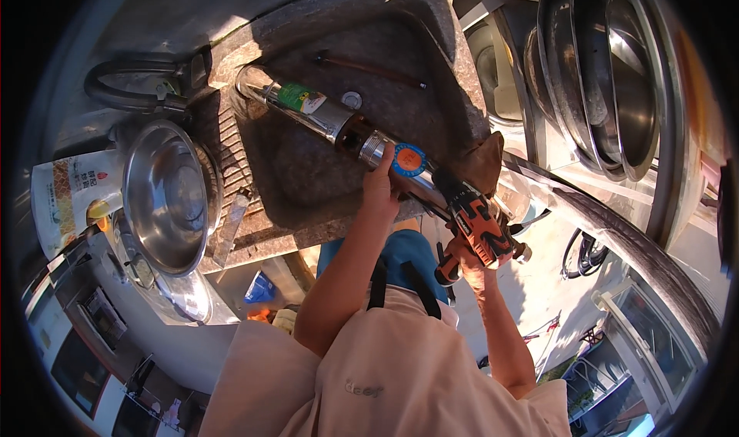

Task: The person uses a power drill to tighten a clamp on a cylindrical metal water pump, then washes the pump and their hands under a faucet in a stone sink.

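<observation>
While the left hand (379, 186) is clamped around the near part of one long, shiny metal tube (332, 118), the right hand (468, 258) grips the handle of one black-and-orange plastic drill (479, 223). The tube slants over the sink (308, 171), from its far left corner toward the near right, with two labels — one green (300, 98), one round and orange, blue-rimmed (409, 160). Rough, brownish stone forms the sink, ribbed along its left ledge; inside are one thin rod (369, 69) and one pale disc (352, 100). One smooth steel basin (160, 195) sits left; at least three round steel bowls (633, 83) stand right.
</observation>
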Demonstrator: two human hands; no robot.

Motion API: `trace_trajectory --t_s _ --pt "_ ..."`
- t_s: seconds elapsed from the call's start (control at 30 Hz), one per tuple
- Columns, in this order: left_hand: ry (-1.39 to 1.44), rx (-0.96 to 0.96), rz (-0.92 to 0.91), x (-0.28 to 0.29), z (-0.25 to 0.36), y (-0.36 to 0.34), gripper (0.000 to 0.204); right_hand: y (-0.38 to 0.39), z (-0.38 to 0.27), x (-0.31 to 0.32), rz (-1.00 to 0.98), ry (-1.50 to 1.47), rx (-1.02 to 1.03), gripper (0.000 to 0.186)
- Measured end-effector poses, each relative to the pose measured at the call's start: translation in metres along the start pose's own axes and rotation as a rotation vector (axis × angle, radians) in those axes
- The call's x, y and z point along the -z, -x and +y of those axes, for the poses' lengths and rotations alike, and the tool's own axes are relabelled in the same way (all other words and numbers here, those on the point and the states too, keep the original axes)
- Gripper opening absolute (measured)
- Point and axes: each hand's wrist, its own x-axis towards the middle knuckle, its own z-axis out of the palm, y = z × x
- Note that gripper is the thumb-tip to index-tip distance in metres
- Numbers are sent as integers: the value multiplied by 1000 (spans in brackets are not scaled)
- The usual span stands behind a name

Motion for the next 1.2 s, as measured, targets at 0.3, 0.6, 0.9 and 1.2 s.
trace_trajectory --t_s 0.3,0.6,0.9,1.2 --pt "253 -130 -193 16 -17 -23 38 -4 1 -3 -21 -36 4 27" --pt "120 -96 -292 24 -8 -23 30 -37 -95 -26 -184 235 -165 41" --pt "116 -265 -289 17 10 -2 20 -93 -176 -94 -397 602 -305 37" --pt "35 -243 -223 20 14 -5 18 -103 -174 -123 -439 696 -351 35"
